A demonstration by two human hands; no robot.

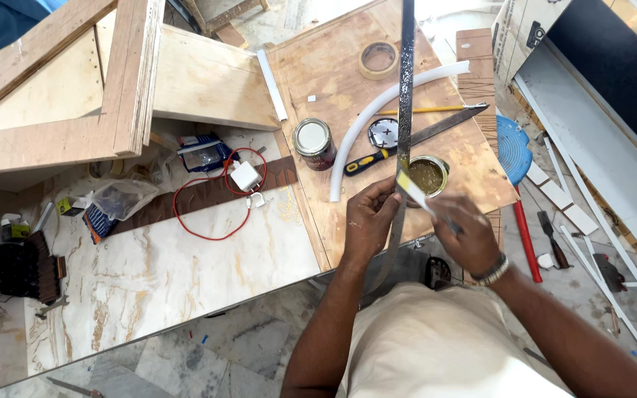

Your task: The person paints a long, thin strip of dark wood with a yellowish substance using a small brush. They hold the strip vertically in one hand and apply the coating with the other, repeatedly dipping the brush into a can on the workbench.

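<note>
Spreading adhesive along a long dark strip (pixel 405 81), you stand over a plywood board (pixel 318 66) laid across the marble-patterned bench (pixel 186 258). The strip runs from your waist away to the far edge of the view, passing just over the open tin of yellowish-brown glue (pixel 427 175). Your left hand (pixel 369 217) is closed around the strip near its near end, fingers wrapped and thumb on top, steadying it. Your right hand (pixel 466 232) pinches a small flat spreader (pixel 414 191), its pale tip touching the strip just beside the left thumb.

Judging by the loaded tin and the tool's angle, the coating is under way at the near end; the next stroke would call for a firm hold on the strip and a light, even drag of the spreader along its face.

Left of the tin lie a shut tin (pixel 312 140), a loose lid (pixel 385 133), a yellow-handled tool (pixel 366 162), a white curved pipe (pixel 377 110) and a tape roll (pixel 377 59).
</note>
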